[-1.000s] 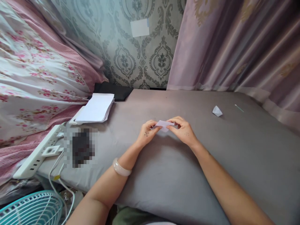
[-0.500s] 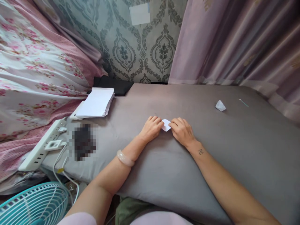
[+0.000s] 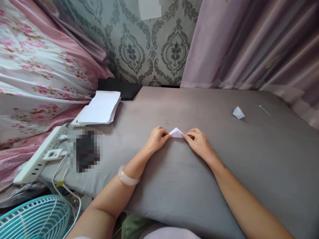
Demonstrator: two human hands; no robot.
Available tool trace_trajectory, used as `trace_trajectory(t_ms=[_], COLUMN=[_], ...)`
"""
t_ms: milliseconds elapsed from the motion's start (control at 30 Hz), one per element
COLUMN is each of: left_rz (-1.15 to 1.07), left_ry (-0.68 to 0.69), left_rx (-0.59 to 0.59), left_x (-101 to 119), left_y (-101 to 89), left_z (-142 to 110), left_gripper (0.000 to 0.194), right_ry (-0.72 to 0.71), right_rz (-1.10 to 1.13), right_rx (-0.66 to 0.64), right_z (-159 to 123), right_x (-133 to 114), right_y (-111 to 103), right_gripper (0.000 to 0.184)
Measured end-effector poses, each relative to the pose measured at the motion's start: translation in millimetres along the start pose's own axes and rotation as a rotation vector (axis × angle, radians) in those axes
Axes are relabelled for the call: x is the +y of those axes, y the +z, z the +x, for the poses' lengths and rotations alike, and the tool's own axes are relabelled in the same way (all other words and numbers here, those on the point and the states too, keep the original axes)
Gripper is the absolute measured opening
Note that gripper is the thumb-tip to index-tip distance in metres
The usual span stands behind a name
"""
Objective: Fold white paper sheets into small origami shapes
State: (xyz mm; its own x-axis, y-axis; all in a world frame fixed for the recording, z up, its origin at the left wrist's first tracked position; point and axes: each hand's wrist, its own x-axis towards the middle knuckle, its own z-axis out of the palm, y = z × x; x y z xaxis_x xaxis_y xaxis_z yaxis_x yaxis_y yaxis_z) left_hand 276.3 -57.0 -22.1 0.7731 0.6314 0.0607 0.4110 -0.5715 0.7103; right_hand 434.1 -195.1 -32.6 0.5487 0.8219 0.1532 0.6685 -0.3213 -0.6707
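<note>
Right of the paper stack (image 3: 101,107), holding folded paper (image 3: 176,133) between left hand (image 3: 157,138) and right hand (image 3: 199,142). Pinching one corner with each.

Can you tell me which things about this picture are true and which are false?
1. Both hands hold one piece of paper. True: the left hand and right hand pinch the folded white paper.
2. The bangle is on the right arm. False: the bangle is on the left arm.
3. The fan is pink. False: the fan is turquoise and white.
4. The paper stack lies left of the hands. True: the paper stack does.
</note>
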Motion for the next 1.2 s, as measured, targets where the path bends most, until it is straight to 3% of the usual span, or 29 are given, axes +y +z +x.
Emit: trace_trajectory(t_ms=[467,967,1200], left_rz=[0.029,0.148,0.203], left_ry=[-0.064,0.109,0.092], left_rx=[0.112,0.217,0.153], left_x=[1,-19,-17], left_y=[9.2,24.5,22.0], left_z=[0,3,2], left_gripper=[0.015,0.016,0.014], right_ry=[0.068,0.213,0.203], right_rz=[-0.113,-0.159,-0.136], right_rx=[0.055,-0.008,-0.017], right_z=[4,10,12], right_x=[-5,-12,-8], right_y=[7,6,5], right_gripper=[0.028,0.024,0.026])
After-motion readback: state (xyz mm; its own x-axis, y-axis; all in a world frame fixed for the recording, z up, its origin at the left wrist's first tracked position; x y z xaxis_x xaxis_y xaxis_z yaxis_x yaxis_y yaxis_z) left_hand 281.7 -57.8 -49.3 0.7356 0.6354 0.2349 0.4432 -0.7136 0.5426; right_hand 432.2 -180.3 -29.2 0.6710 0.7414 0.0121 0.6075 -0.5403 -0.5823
